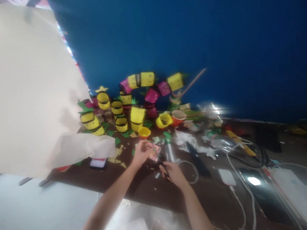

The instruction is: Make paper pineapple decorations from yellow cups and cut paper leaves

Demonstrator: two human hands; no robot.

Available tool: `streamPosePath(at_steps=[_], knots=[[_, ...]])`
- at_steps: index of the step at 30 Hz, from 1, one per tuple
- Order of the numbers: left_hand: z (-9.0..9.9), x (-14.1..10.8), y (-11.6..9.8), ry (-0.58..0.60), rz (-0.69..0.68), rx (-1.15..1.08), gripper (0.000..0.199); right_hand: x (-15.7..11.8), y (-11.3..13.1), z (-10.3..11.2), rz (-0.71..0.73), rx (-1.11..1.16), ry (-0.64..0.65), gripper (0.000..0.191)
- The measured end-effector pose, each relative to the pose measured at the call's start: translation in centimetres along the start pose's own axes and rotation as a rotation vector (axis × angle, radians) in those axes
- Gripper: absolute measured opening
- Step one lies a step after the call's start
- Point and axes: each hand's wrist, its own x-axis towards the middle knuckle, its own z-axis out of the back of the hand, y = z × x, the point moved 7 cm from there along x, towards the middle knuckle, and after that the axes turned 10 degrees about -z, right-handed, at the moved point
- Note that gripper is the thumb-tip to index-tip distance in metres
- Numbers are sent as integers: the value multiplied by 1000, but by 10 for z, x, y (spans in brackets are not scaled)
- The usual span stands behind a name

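Near the middle of the dark table, my left hand (143, 151) is closed on a small pink piece (155, 152) that looks like paper. My right hand (171, 172) grips dark-handled scissors (158, 156), whose blades point up and left to the pink piece. Whether the blades are apart is too blurred to tell. Just beyond my hands stands a small yellow cup (144, 132). Yellow paper scraps (116, 154) lie left of my left hand.
Yellow ring-shaped crafts (137, 116) and magenta ones stand along the blue wall. A phone (98, 163) lies left. Clear tape roll (189, 171), crumpled white paper (185, 139), white charger (227, 177), cables and a dark tablet-like device (265, 194) are at right.
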Motion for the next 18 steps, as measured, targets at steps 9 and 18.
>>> streamPosePath(at_steps=[9, 18], knots=[[-1, -1, 2, 7, 18, -24, 34, -2, 2, -1, -16, 24, 2, 41], [-3, -2, 3, 25, 16, -33, 37, -1, 1, 0, 3, -11, 4, 40]])
